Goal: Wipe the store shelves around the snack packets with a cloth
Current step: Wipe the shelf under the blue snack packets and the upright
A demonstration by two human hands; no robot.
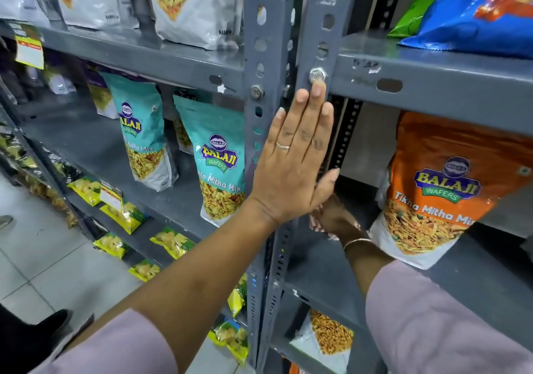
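We are looking at a shop aisle, a grocery or snack store. Grey slotted-steel racks [268, 56] are carrying rows of identical branded packets: teal Balaji bags [215, 157], an orange one [444, 189], small yellow packs [121, 212] lower down. Price tags [28, 48] are hanging off shelf edges. Tiled floor [43, 258] is showing below.

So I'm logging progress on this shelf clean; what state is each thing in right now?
left hand: open, flat against the grey upright post
right hand: on the shelf behind the post, mostly hidden, on a cloth that barely shows
orange packet: upright, tilted
teal packets: upright
blue packet: lying down
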